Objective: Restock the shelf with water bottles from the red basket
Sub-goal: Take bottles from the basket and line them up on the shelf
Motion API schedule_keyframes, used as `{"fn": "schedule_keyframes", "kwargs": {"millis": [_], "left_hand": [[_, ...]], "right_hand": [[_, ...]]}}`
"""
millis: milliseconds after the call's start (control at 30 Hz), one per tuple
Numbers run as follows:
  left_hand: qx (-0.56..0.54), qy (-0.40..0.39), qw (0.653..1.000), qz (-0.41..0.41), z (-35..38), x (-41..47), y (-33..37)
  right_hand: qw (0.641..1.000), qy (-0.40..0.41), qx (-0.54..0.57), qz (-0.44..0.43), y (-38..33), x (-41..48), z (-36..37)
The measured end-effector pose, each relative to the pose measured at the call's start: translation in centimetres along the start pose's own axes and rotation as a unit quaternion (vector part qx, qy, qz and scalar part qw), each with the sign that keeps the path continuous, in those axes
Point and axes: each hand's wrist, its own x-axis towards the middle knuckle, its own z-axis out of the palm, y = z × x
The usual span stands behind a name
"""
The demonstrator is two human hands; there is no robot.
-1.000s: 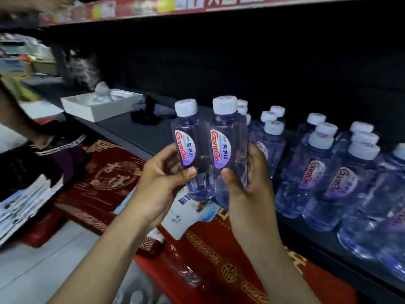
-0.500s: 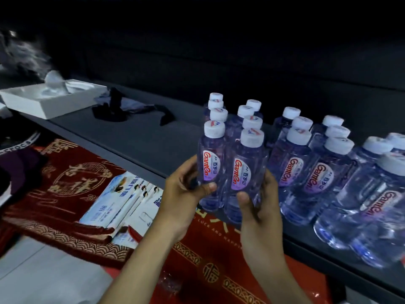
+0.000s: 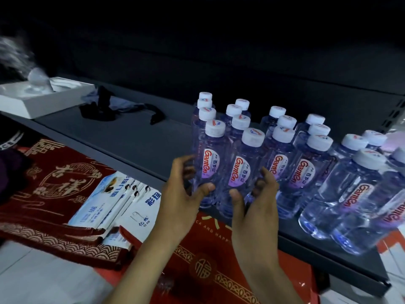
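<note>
Plastic bottles [image 3: 210, 166] touch cupped left hand [image 3: 179, 198], right hand [image 3: 254, 207].

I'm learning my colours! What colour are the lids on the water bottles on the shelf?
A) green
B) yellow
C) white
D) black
C: each of the water bottles standing on the shelf has a white cap.
</note>
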Motion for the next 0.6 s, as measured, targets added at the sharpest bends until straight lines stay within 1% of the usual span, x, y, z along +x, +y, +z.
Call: {"fn": "schedule_keyframes", "kwargs": {"millis": [67, 133, 167, 300, 467, 600], "left_hand": [[0.037, 0.002, 0.999, 0.006, 0.26, -0.23, -0.20], [0.072, -0.008, 0.997, 0.014, 0.43, -0.58, -0.39], [0.083, -0.017, 0.996, 0.014, 0.43, -0.76, -0.40], [0.093, -0.027, 0.995, 0.007, 0.36, -0.88, -0.65], [0.087, -0.007, 0.996, -0.003, 0.65, -0.31, -0.73], [0.085, 0.002, 0.996, -0.003, 0.79, -0.04, -0.99]], "right_hand": [[0.998, 0.010, -0.049, -0.022, 0.13, -0.27, -0.14], [0.993, 0.027, -0.103, -0.057, 0.11, -0.50, -0.21], [0.991, 0.023, -0.115, -0.062, 0.02, -0.57, -0.23], [0.992, -0.019, -0.114, -0.042, -0.08, -0.45, -0.03], [0.993, 0.007, -0.101, -0.056, -0.28, -0.31, 0.27], [0.989, 0.027, -0.123, -0.074, -0.51, -0.01, 0.50]]}}
